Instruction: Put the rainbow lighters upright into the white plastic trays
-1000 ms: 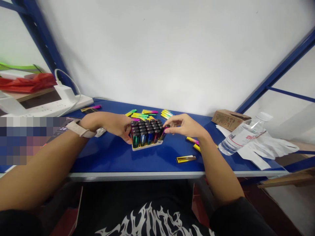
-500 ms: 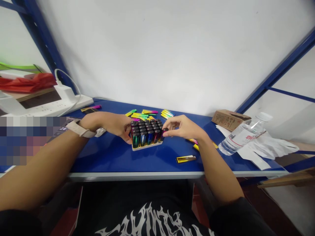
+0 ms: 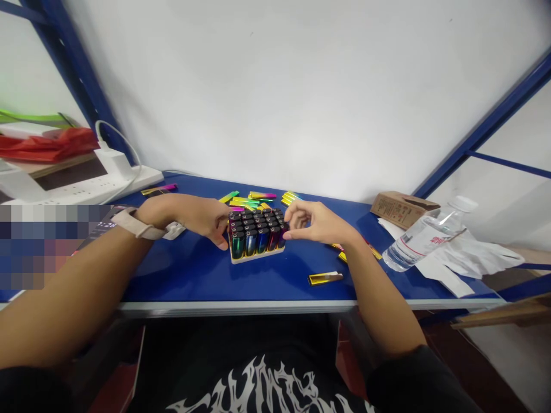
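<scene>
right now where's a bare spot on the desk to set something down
The blue desk is bare between the left forearm and the tray, and between the tray and front edge, left of the lone gold piece. Crowded: behind the tray, with loose shiny pieces; far right, with bottle, gloves and carton.

Bright diffuse glare on the white wall

Lighters stand upright in a tray on the table.
</scene>
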Tool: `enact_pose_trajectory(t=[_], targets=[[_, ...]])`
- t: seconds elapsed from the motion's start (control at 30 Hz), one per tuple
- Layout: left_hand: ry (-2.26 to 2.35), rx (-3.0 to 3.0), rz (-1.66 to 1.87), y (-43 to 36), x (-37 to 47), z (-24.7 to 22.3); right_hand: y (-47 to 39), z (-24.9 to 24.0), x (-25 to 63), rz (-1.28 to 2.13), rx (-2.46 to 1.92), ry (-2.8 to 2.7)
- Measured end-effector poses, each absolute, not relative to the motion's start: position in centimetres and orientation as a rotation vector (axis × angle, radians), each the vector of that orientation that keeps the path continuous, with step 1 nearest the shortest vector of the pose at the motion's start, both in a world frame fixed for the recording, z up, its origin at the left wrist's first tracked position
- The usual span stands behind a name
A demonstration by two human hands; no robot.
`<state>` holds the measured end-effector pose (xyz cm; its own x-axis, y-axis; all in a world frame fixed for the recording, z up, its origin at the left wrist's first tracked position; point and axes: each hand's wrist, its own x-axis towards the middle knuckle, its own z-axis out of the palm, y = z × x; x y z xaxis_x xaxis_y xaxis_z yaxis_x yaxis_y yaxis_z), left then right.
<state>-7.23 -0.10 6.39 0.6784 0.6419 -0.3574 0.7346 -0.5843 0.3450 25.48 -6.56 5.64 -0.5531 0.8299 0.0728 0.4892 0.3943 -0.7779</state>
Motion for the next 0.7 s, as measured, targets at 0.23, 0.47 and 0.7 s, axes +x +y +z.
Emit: enact_pose_trajectory(t=[0.23, 0.47, 0.7], targets=[[1.566, 2.656, -0.252, -0.3, -9.8, 8.3, -6.5, 6.1, 26.1, 0.894, -1.420, -2.278], [1.940, 2.442, -0.437, -0.7, -10.6, 8.8, -5.3, 4.2, 25.4, 0.898, -1.494, -2.551], [1.994, 2.319, -0.489, -1.0, -9.9, 9.1, -5.5, 3.6, 24.5, 0.839, -1.419, -2.637]])
